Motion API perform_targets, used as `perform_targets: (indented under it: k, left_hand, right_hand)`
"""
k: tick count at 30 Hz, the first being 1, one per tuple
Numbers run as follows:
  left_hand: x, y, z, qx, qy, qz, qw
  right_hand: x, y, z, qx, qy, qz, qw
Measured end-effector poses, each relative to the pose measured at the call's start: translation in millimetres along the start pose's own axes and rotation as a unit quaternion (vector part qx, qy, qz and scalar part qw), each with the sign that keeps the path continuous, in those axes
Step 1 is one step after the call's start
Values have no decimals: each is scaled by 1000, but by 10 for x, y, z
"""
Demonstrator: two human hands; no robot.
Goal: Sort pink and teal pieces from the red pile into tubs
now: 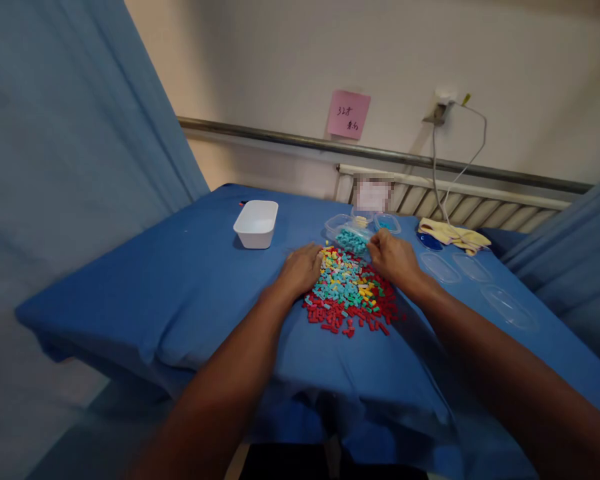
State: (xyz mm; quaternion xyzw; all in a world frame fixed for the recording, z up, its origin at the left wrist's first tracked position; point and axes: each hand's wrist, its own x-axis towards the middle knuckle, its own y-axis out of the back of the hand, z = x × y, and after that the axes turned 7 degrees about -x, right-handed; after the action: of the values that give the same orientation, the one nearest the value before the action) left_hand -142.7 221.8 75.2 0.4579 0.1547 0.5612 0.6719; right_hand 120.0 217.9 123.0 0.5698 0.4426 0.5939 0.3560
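Observation:
A loose heap of small toy bricks (337, 287) in turquoise, red, yellow and green lies spread on the blue cloth. My left hand (301, 267) rests along the heap's left edge, palm down, its fingers stretched out and partly hidden, with nothing visibly held. At the heap's far right side my right hand (393, 257) is closed on the rim of a clear plastic container (350, 239). That container holds turquoise bricks and sits at the back of the heap, slightly tilted as far as I can see.
A white tub (256, 223) stands at the back left. Behind the heap are clear tubs, one with blue pieces (386, 224). Several clear lids (440, 268), a dark blue lid (430, 241) and a yellow cloth (453, 233) lie right. A cable (436, 170) hangs by the radiator (415, 190).

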Motion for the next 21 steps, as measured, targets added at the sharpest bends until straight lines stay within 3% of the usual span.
perform_targets:
  k: [6,10,16,21]
  left_hand:
    - [54,85,-20,-34,122,79,989]
    - [59,127,-21,-62,152,90,982]
    - [68,93,-6,-78,144,93,982]
    - [67,23,63,-88,54,53,993]
  right_hand:
    - [88,25,-307,45,38,0,998]
    - [-37,86,-380,76,70,-9,995]
    - [-517,266,-12,106,81,-31,991]
    - [-768,352,441,66,48,-34,996]
